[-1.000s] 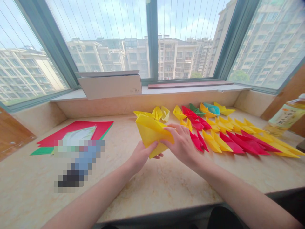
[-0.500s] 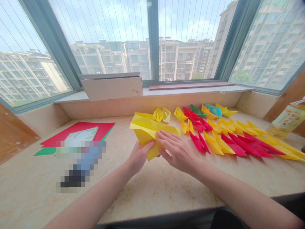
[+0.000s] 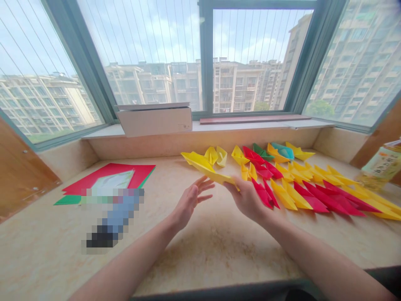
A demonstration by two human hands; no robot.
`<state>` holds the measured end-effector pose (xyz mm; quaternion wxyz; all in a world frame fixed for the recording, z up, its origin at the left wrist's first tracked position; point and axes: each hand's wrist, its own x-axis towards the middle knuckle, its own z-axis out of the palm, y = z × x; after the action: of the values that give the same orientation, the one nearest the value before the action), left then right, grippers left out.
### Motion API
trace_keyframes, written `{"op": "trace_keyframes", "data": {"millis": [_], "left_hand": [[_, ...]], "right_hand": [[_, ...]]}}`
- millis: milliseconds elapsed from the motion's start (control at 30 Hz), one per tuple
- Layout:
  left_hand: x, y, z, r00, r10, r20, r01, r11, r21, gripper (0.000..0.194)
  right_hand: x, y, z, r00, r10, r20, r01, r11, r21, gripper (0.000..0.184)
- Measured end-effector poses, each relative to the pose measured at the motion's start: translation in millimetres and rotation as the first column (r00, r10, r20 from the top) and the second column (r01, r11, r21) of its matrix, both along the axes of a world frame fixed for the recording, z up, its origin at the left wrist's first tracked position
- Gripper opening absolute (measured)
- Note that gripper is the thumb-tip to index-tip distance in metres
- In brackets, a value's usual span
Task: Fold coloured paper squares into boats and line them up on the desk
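Observation:
A folded sheet of yellow paper (image 3: 221,177) hangs over the counter, seen nearly edge-on. My right hand (image 3: 249,200) pinches it at its right end. Below its middle is my left hand (image 3: 189,205), open with the fingers spread; whether the fingertips touch the paper I cannot tell. Just behind the sheet stand small yellow folded-paper pieces (image 3: 221,156). To the right of my right hand, a red folded-paper piece (image 3: 263,193) sits close by.
Rows of yellow and red paper boats (image 3: 326,196) fill the counter's right side. A bottle of yellow liquid (image 3: 380,165) stands at far right. Red and green sheets (image 3: 109,171) lie at left, near a blurred-out object (image 3: 115,217). A white box (image 3: 156,121) rests on the sill.
My left hand has let go of the yellow paper and opened beneath it. My right hand, flat on the sheet before, now grips its right end. The sheet has tilted nearly edge-on.

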<state>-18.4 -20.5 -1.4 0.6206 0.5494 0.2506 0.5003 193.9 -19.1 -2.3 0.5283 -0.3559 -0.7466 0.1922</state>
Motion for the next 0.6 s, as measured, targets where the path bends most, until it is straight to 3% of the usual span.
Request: {"op": "trace_keyframes", "data": {"millis": [67, 167, 333, 433, 600], "left_hand": [[0, 2, 4.2, 1.000, 0.025, 0.009, -0.025, 1.000, 0.003, 0.059], [0, 3, 9.4, 0.998, 0.032, 0.055, -0.031, 0.999, -0.025, 0.048], [0, 2, 14.2, 0.979, 0.141, 0.147, -0.122, 0.984, -0.131, 0.035], [0, -1, 17.2, 0.980, 0.147, 0.137, -0.121, 0.976, -0.182, 0.032], [2, -8, 18.8, 0.975, 0.060, 0.214, -0.005, 0.969, -0.248, 0.035]], "right_hand": [[0, 2, 0.2, 0.973, 0.029, -0.229, -0.075, 0.978, -0.197, 0.032], [-5, 1, -0.1, 0.892, 0.144, -0.429, -0.312, 0.882, -0.353, 0.042], [-14, -7, -5.1, 0.893, 0.264, -0.365, -0.423, 0.772, -0.474, 0.038], [-17, -11, -5.6, 0.901, 0.256, -0.350, -0.408, 0.774, -0.485, 0.041], [-19, -12, 1.5, 0.943, 0.115, -0.312, -0.244, 0.877, -0.415, 0.031]]}}
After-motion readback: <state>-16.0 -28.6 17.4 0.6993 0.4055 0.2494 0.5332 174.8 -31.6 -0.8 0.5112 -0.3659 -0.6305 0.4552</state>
